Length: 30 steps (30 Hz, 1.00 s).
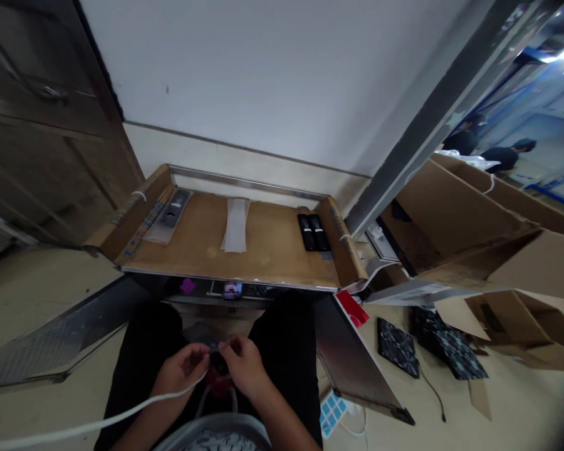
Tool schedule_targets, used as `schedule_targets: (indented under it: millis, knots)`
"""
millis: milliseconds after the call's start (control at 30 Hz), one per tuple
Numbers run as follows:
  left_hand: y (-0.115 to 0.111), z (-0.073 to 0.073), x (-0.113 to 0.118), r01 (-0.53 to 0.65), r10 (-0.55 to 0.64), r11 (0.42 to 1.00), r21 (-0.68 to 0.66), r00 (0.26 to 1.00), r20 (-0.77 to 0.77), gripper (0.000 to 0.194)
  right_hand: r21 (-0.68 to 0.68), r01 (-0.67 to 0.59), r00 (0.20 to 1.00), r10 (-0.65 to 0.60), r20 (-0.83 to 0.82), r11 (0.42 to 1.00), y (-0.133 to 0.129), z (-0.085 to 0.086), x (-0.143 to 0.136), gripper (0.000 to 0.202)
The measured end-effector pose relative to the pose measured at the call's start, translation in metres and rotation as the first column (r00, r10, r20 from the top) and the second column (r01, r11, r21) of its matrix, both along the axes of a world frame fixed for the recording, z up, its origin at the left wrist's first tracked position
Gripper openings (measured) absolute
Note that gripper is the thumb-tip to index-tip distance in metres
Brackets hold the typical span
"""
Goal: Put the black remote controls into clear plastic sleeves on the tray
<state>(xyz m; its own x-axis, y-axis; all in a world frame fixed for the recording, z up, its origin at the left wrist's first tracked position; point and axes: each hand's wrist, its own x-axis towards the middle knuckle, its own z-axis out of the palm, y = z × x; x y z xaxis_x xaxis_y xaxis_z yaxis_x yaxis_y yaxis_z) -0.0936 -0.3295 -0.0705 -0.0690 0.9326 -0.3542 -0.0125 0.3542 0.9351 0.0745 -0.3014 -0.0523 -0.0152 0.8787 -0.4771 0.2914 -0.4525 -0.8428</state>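
Both hands are close together low in the view, between the knees. My left hand is closed, with its fingertips pinched at the edge of a small dark object. From the other side my right hand is closed on the same object, which is partly hidden and blurred. On the cardboard-covered table lie two black remote-like devices at the right, a stack of clear plastic sleeves in the middle, and a sleeve holding a dark device at the left.
A white cable runs from the lower left toward the hands. Large open cardboard boxes stand at the right. Black patterned items lie on the floor. A phone-like screen shows under the table edge. People are visible far right.
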Motion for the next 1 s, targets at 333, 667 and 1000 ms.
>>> schedule_targets:
  millis: [333, 667, 1000]
  knots:
    - [0.015, 0.013, 0.006, -0.116, 0.159, 0.965, -0.235, 0.972, 0.171, 0.064, -0.18, 0.1, 0.94, -0.153, -0.306, 0.979, 0.003, -0.017, -0.005, 0.036]
    - [-0.005, 0.051, 0.007, 0.327, -0.326, 0.945, 0.028, 0.927, 0.183, 0.029, -0.566, -0.152, 0.606, -0.376, -0.701, 0.811, 0.001, -0.006, 0.012, 0.044]
    - [0.008, 0.062, -0.007, 0.346, -0.326, 0.937, -0.049, 0.916, 0.236, 0.038, -0.218, 0.068, 0.864, -0.167, -0.475, 0.974, -0.008, 0.027, 0.02, 0.054]
